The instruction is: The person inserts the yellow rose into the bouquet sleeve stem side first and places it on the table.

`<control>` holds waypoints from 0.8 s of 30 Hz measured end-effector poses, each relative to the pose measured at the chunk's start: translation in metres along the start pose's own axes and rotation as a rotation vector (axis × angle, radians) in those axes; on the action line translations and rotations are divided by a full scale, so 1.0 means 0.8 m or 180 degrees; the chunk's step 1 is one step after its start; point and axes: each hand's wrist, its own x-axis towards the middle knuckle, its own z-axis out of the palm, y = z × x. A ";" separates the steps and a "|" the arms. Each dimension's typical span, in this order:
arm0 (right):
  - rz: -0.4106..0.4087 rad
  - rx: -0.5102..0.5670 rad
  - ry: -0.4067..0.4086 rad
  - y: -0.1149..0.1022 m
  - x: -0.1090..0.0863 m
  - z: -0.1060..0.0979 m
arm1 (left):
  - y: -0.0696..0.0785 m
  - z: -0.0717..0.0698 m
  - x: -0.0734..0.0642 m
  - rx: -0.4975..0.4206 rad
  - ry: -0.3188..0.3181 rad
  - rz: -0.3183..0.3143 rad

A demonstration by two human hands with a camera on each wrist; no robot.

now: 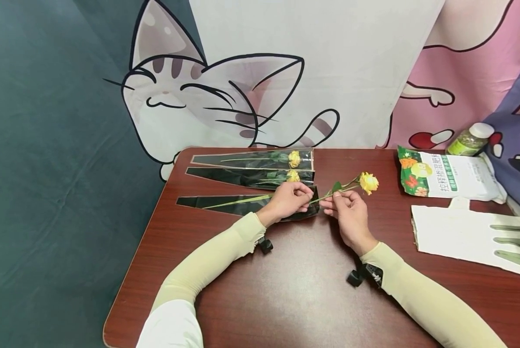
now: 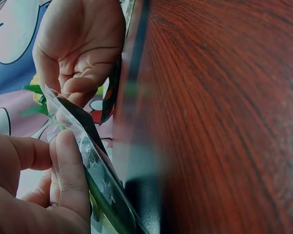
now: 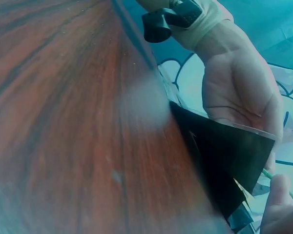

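Note:
A yellow rose (image 1: 368,182) with green leaves lies between my hands, its bloom to the right. My right hand (image 1: 349,212) pinches its stem below the bloom. The lower stem runs left into the mouth of a black-and-clear plastic flower sleeve (image 1: 244,208) and shows again inside it. At that mouth my left hand (image 1: 288,200) holds the sleeve's clear film (image 2: 80,131) between thumb and fingers, covering part of the stem. The sleeve's dark back panel (image 3: 224,146) is lifted at the mouth in the right wrist view.
Two sleeves, each with a yellow rose, lie behind: a far one (image 1: 242,158) and a nearer one (image 1: 225,176). To the right are a white-and-green bag (image 1: 449,175), a white-lidded jar (image 1: 470,140) and a white glove (image 1: 460,232). A printed cloth (image 1: 351,58) hangs behind the table (image 1: 286,299).

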 end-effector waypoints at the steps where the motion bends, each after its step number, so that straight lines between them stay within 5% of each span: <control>1: 0.0032 0.0040 0.0001 -0.002 0.001 -0.001 | 0.000 0.000 0.000 0.0004 -0.0002 -0.0003; 24: 0.0335 0.0358 0.0070 -0.009 -0.005 -0.008 | 0.004 0.005 -0.003 0.0169 -0.0044 0.0071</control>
